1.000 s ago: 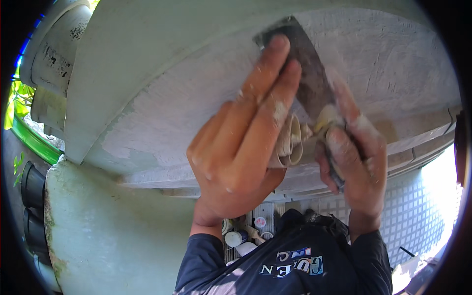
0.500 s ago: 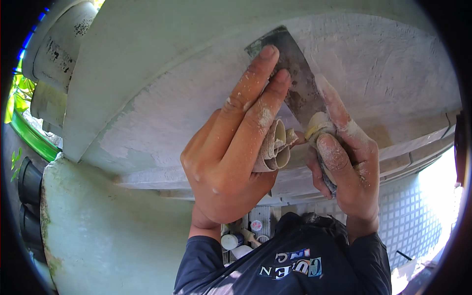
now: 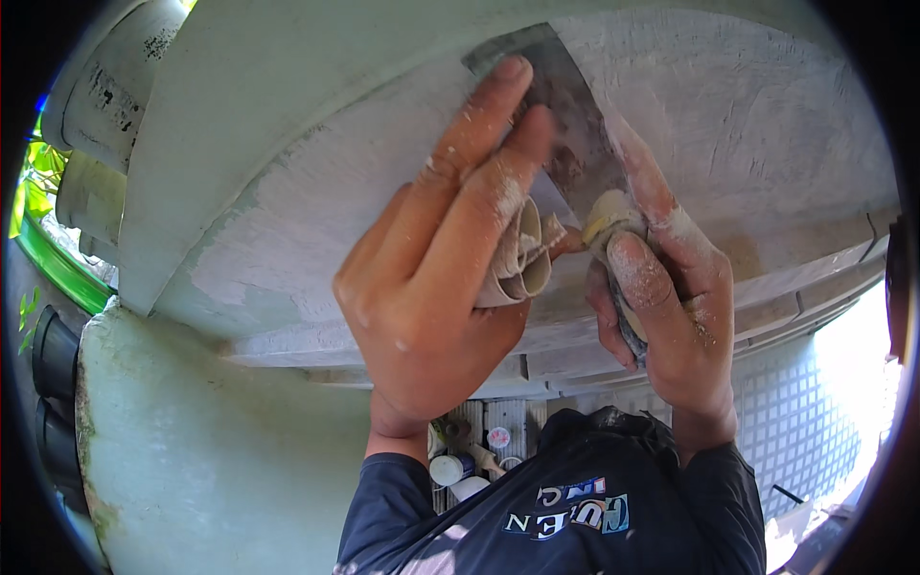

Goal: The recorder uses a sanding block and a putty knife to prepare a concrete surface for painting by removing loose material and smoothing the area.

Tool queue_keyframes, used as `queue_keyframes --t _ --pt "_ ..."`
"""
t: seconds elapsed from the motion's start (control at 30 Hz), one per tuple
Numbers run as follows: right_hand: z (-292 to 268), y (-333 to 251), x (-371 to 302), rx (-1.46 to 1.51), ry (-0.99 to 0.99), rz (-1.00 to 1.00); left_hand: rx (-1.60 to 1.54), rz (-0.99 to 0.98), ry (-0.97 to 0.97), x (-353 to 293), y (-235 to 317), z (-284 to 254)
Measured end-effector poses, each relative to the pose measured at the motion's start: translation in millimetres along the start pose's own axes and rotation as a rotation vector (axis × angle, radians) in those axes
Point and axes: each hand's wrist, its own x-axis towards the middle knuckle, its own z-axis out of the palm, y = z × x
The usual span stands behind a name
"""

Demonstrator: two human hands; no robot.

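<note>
My right hand (image 3: 671, 307) is closed around the handle of a putty knife (image 3: 565, 105), its index finger stretched along the blade's edge. The wide dark blade points away and lies near or against the whitish, plastered surface (image 3: 316, 182); contact cannot be made out for sure. In my left hand (image 3: 422, 297) a rolled piece of sandpaper (image 3: 522, 254) is tucked under the curled fingers. Two fingers of that hand reach out over the blade, one tip close to its left corner. White dust covers the fingers of both hands.
A pale green wall (image 3: 220, 431) stands at the left, with black pots (image 3: 57, 355) beyond it. Ledges (image 3: 767, 316) run along the right. Below, a white-lidded container (image 3: 447, 470) and other small items sit beside my dark shirt.
Both hands and the putty knife have moved farther up the plastered surface and slightly left. The sandpaper has travelled along with my left hand. Both grips stay the same.
</note>
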Motion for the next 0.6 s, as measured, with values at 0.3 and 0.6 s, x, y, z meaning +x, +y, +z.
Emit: queue_keyframes --t 0.3,0.6 --pt "-2 -4 -4 -0.004 0.002 0.046 -0.020 -0.022 -0.025 -2 3 1" --pt "2 1 -4 -0.008 -0.015 0.010 -0.076 -0.044 0.003 -5 0 -2"
